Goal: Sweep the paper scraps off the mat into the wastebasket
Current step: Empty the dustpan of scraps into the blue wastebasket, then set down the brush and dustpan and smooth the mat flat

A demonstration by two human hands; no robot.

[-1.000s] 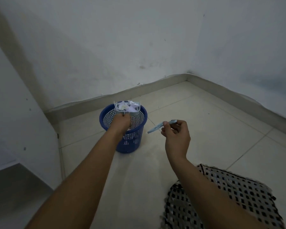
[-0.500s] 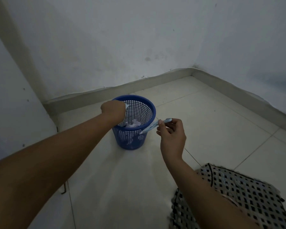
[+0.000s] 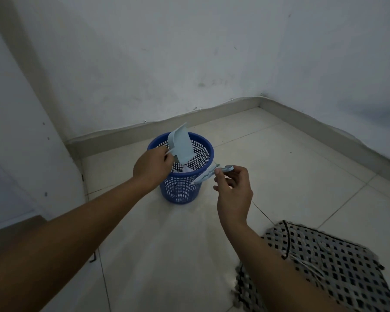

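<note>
Dim corner, two pale walls [image 3: 189,52] meeting at the back right.
Light floor tiles [image 3: 291,158] with thin grout lines, a grey skirting [image 3: 212,114] running along both walls, scuffs on the paint, and a white panel [image 3: 16,131] edging in at left.

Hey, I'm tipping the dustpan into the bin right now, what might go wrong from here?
1. The left hand holds the dustpan tilted over the wastebasket; its mouth sits near the rim, so late scraps might drop onto the floor.
2. The basket walls are open mesh, so small scraps may slip through.
3. The brush, pinched in the right hand, hangs beside the rim and might nudge the basket.
</note>
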